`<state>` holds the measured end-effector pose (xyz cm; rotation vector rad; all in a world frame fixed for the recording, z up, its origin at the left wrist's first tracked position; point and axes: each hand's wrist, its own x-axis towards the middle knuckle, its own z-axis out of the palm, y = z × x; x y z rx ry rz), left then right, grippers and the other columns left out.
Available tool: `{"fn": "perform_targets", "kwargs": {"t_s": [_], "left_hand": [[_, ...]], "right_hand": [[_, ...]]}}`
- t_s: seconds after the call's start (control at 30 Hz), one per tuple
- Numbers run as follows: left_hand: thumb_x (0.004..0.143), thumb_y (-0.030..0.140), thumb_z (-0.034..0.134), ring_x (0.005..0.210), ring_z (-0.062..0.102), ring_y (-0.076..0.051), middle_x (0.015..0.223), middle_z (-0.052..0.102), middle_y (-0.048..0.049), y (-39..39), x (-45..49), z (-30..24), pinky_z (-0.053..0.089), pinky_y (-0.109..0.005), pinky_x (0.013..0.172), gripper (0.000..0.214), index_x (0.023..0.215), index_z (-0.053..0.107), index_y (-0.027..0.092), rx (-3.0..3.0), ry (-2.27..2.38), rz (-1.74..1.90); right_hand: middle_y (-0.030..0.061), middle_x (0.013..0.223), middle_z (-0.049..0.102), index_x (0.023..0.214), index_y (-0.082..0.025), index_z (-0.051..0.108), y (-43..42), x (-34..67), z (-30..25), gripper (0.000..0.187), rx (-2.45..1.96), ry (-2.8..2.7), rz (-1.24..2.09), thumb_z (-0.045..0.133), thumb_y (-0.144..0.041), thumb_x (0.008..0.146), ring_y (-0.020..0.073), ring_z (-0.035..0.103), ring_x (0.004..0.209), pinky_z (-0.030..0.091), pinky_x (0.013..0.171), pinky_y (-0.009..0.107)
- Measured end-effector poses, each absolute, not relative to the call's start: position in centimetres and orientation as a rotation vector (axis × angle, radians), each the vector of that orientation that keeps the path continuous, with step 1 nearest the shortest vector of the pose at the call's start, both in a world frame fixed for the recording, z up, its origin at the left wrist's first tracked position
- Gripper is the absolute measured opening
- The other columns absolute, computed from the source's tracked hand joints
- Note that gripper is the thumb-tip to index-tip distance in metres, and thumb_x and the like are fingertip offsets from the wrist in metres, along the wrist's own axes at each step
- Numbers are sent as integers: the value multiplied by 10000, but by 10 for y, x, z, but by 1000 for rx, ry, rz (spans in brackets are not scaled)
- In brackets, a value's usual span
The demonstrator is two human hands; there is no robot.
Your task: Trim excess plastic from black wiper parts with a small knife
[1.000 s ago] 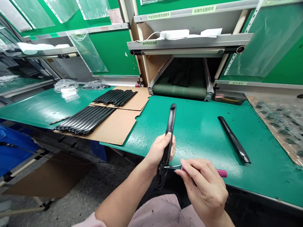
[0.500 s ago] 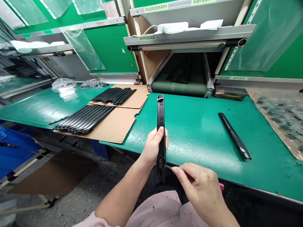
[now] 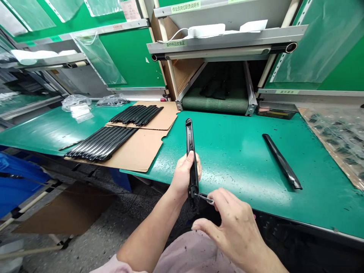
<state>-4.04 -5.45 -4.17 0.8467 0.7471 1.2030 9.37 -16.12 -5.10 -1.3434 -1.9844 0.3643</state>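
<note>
My left hand (image 3: 183, 175) is wrapped round a long black plastic strip (image 3: 190, 142), holding it upright over the near edge of the green table (image 3: 227, 151). My right hand (image 3: 231, 227) is closed on a small knife whose thin metal blade (image 3: 204, 197) touches the strip's lower end. The knife's pink handle is hidden under my fingers. A second black strip (image 3: 281, 161) lies flat on the table to the right, apart from both hands.
Two batches of black strips (image 3: 102, 142) (image 3: 138, 115) lie on cardboard sheets (image 3: 139, 151) at the left. A ribbed conveyor mouth (image 3: 216, 104) opens at the back under a metal shelf. A bubble-wrapped tray (image 3: 338, 140) sits at the right, plastic bags (image 3: 76, 104) at the far left.
The strip has turned from leaning right to nearly upright with its top tipped slightly left. My right hand rotated, hiding the pink handle, with the blade still at the strip's lower end.
</note>
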Motion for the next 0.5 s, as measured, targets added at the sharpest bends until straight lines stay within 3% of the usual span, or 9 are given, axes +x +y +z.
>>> {"fn": "perform_targets", "kwargs": {"t_s": [0.17, 0.5], "left_hand": [[816, 541, 681, 365, 355, -64, 484, 415, 59, -56, -35, -47, 300, -164, 340, 442, 759, 467, 158, 825, 765, 1164], [809, 536, 693, 355, 333, -67, 482, 374, 70, -54, -33, -49, 292, -174, 324, 447, 746, 447, 168, 784, 734, 1128]], "right_hand": [[7, 712, 497, 770, -192, 476, -149, 95, -45, 541, -1295, -2139, 42, 507, -725, 857, 184, 418, 672, 217, 618, 327], [-1, 643, 440, 662, -204, 433, -146, 93, -46, 525, -1284, -2118, -38, 489, -662, 912, 182, 361, 640, 184, 608, 341]]}}
